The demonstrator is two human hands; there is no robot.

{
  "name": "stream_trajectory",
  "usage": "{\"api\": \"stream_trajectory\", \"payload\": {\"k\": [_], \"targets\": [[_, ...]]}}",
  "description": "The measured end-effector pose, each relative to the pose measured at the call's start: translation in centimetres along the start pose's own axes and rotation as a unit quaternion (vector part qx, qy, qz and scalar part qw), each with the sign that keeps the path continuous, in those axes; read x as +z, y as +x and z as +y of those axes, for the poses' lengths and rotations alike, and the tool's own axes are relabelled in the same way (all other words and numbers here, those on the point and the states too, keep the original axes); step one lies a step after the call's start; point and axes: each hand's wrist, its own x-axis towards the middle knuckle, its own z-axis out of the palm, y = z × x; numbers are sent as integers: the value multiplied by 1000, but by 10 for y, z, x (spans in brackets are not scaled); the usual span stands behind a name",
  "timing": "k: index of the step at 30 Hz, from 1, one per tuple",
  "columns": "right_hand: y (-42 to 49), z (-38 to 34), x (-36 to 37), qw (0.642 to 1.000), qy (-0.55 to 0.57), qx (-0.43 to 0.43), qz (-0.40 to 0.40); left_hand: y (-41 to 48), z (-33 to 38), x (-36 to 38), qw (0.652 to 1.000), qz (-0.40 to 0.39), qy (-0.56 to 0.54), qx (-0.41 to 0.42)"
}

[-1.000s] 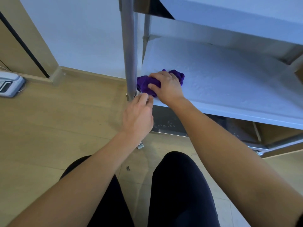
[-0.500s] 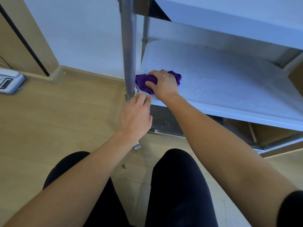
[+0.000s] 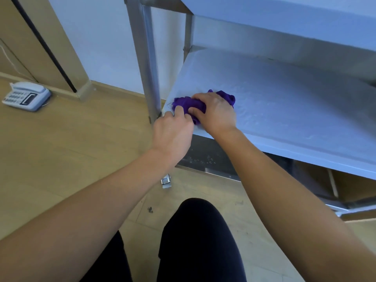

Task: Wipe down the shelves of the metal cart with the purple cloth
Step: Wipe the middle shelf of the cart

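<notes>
Head view: both the right hand [image 3: 215, 112] and left hand [image 3: 173, 131] close their fingers on the purple cloth [image 3: 187, 104], bunched at the cart shelf [image 3: 284, 110] corner.

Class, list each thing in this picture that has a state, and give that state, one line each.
purple cloth: bunched up, lying on the shelf corner.
right hand: pressed on the cloth.
left hand: fingers touching the cloth.
middle shelf: bare apart from the cloth.
telephone: on the floor, handset on.

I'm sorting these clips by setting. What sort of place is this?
Probably a plain indoor room, perhaps an office or back room; I can't say for sure. A steel cart shelf stands on a wood-look floor by a white wall, and a desk phone sits on the floor.
</notes>
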Motion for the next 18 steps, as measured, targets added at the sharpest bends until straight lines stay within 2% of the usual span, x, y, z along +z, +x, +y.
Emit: {"api": "stream_trajectory", "payload": {"k": [3, 8, 14, 18], "targets": [[1, 1, 0, 1000, -4, -5, 2, -7, 2, 6, 999, 23, 22, 3], [0, 3, 0, 1000, -1, -13, -1, -21, -13, 17, 997, 62, -46, 15], [-5, 2, -5, 999, 35, -15, -24, -17, -28, 11, 995, 10, -87, 53], [-10, 3, -5, 996, 82, -38, -27, -10, -16, 3, 998, 9, -51, 43]]}}
